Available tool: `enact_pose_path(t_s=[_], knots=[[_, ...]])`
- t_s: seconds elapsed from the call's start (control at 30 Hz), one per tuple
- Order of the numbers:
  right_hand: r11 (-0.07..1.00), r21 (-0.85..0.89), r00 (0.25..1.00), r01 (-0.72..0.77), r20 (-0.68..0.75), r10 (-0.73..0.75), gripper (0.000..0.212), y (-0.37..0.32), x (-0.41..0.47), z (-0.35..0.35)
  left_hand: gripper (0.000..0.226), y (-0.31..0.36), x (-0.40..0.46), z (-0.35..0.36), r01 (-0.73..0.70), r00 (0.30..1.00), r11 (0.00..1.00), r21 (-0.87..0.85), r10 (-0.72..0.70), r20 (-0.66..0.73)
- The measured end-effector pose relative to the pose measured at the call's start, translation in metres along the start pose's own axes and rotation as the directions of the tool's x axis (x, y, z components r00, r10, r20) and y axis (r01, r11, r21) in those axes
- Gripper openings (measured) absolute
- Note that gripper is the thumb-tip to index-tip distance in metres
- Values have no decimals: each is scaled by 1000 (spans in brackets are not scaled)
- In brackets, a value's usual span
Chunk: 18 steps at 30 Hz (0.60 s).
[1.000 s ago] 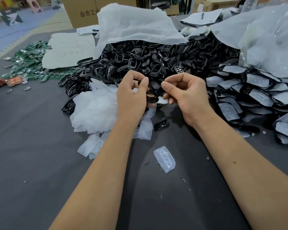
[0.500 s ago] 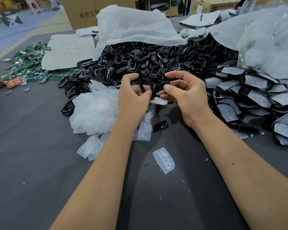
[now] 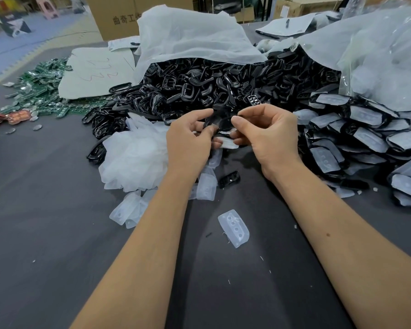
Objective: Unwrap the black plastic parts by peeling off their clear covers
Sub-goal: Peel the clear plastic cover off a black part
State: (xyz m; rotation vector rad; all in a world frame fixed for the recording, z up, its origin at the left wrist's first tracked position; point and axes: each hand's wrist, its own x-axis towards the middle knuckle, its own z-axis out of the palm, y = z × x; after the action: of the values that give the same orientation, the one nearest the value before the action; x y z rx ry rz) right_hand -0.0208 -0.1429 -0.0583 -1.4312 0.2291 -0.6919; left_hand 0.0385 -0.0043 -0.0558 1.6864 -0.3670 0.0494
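My left hand (image 3: 188, 141) and my right hand (image 3: 268, 136) together pinch one black plastic part (image 3: 220, 122) above the dark table. A clear cover (image 3: 228, 143) hangs just under the part, between my fingers. A heap of bare black parts (image 3: 199, 91) lies straight behind my hands. To the right lies a pile of black parts still in clear covers (image 3: 365, 141). Peeled clear covers lie loose near me, one single cover (image 3: 234, 227) in front and a white heap of them (image 3: 133, 157) to the left.
The dark grey table (image 3: 45, 233) stretches around my forearms. A small black part (image 3: 229, 179) lies between my wrists. White bags (image 3: 190, 36) drape over the black heap. Green circuit boards (image 3: 43, 91) are strewn at the far left, cardboard boxes (image 3: 114, 17) stand behind.
My hands have turned the black part between them and drawn a little apart. The clear cover now shows loose below the part.
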Motion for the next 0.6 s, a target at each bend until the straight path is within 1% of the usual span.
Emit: enact_pose_path(t_s=[0.1, 0.23, 0.37, 0.6], knots=[[993, -115, 999, 36, -22, -39, 14, 3, 0, 1, 20, -2, -1, 0, -14, 1000, 998, 62, 13, 19], [970, -239, 997, 49, -39, -60, 15, 5, 2, 1, 30, -1, 0, 1, 21, 999, 1000, 22, -22, 50], [953, -297, 996, 59, -40, -74, 16, 5, 1, 1, 34, -1, 1, 1, 50, 997, 998, -38, -48, 57], [930, -364, 995, 54, -63, -83, 17, 3, 0, 2, 33, -4, 2, 2, 43, 996, 996, -82, -36, 79]])
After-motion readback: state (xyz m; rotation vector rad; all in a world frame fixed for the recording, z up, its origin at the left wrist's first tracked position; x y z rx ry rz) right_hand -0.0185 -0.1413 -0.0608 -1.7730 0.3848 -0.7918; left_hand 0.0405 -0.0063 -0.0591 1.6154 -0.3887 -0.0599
